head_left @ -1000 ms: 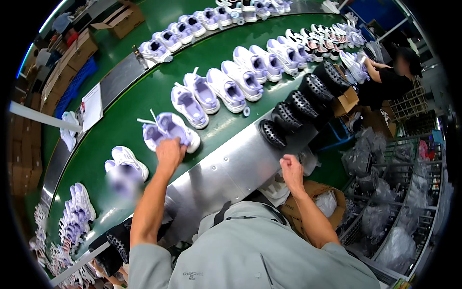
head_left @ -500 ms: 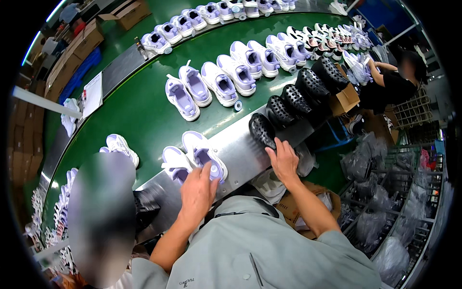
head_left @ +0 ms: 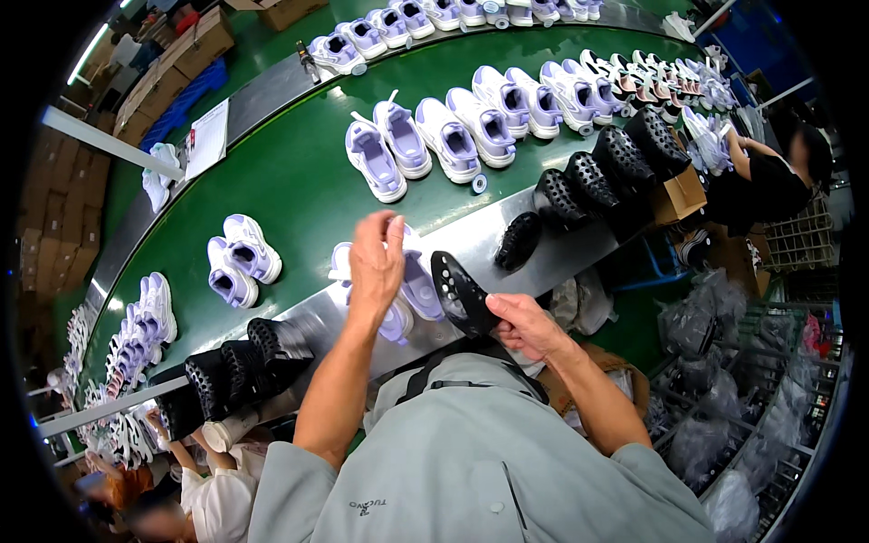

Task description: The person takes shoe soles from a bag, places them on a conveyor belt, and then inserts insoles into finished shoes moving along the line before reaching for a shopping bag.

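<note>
My right hand (head_left: 529, 328) grips one end of a black perforated shoe tree (head_left: 460, 297), holding it tilted beside a pair of sneakers. These white-and-lavender sneakers (head_left: 420, 288) lie on the metal ledge in front of me, partly covered by my left hand (head_left: 376, 267). That hand is over the pair, its fingertips smeared by motion, so its grip cannot be made out. A second black shoe tree (head_left: 518, 241) rests on the ledge to the right, apart from my hands.
Several black shoe trees (head_left: 593, 179) line the ledge rightward, and more (head_left: 243, 369) stand leftward. White-and-lavender sneakers (head_left: 448, 140) sit across the green belt (head_left: 299, 195). A person (head_left: 769, 185) handles shoes at right; others (head_left: 217, 489) work at lower left. Wire racks (head_left: 724, 380) hold plastic-wrapped items.
My right hand has taken a black shoe tree off the ledge and brought it left toward the sneakers. My left hand has moved up over the pair. The whole view has shifted.
</note>
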The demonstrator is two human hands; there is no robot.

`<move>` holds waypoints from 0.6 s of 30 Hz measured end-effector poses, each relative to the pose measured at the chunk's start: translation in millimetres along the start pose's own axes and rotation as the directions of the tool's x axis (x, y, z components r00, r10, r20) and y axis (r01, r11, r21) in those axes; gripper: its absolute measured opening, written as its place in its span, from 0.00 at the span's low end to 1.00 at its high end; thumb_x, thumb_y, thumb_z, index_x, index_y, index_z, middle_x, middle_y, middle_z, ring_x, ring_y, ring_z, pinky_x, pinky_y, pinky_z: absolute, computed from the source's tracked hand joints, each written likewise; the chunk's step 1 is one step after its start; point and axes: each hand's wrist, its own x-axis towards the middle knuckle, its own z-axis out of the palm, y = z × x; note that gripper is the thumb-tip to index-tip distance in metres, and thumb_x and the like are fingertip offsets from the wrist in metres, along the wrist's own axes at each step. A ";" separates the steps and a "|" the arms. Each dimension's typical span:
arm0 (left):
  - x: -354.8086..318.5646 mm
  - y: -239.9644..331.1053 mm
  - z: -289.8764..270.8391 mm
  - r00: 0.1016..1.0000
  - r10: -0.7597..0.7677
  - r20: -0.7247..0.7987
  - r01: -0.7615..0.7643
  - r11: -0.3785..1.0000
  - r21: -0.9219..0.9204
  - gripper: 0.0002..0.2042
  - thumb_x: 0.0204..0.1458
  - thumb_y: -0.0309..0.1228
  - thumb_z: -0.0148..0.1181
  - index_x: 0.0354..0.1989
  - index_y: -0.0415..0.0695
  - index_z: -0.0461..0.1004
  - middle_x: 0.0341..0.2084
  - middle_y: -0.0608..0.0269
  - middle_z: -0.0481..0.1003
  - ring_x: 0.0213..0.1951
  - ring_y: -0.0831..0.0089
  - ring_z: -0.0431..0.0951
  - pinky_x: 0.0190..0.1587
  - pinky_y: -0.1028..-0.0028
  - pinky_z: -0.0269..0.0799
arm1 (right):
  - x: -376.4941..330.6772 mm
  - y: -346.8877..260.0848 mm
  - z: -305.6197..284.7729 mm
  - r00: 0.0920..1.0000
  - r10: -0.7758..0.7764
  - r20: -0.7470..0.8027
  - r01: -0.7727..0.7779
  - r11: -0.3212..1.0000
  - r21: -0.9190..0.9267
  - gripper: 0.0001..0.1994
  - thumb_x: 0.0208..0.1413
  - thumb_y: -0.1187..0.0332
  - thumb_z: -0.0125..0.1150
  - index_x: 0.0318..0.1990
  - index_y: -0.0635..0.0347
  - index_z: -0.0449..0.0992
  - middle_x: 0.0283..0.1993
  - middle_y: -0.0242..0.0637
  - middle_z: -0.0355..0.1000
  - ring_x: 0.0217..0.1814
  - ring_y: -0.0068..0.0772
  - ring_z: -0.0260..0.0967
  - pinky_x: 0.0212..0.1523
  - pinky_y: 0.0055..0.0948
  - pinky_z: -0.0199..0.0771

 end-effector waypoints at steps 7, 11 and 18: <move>11.2 -50.4 5.7 0.924 0.070 0.376 -0.237 0.876 0.420 0.16 0.45 0.29 0.62 0.43 0.35 0.77 0.34 0.38 0.77 0.41 0.44 0.78 0.46 0.57 0.74 | 36.6 -15.0 15.9 0.990 -0.101 -0.098 0.002 0.703 -0.711 0.26 0.57 0.46 0.60 0.32 0.66 0.78 0.15 0.31 0.57 0.15 0.23 0.54 0.13 0.31 0.53; 13.8 -50.0 29.3 0.839 0.162 0.519 -0.294 0.938 0.182 0.11 0.46 0.24 0.54 0.35 0.32 0.78 0.29 0.36 0.77 0.36 0.44 0.79 0.40 0.56 0.75 | 72.2 -17.9 6.0 0.910 -0.406 -0.080 -0.027 0.135 -0.990 0.25 0.54 0.49 0.62 0.30 0.69 0.80 0.22 0.53 0.73 0.28 0.48 0.77 0.32 0.43 0.74; 16.2 -57.5 54.1 0.874 0.144 0.465 -0.111 0.989 -0.097 0.14 0.47 0.25 0.61 0.44 0.36 0.77 0.30 0.43 0.78 0.36 0.47 0.78 0.41 0.57 0.73 | 105.4 32.7 16.4 0.768 -0.638 0.048 -0.030 -0.111 -0.993 0.16 0.54 0.65 0.62 0.45 0.66 0.69 0.42 0.49 0.72 0.42 0.52 0.74 0.40 0.43 0.76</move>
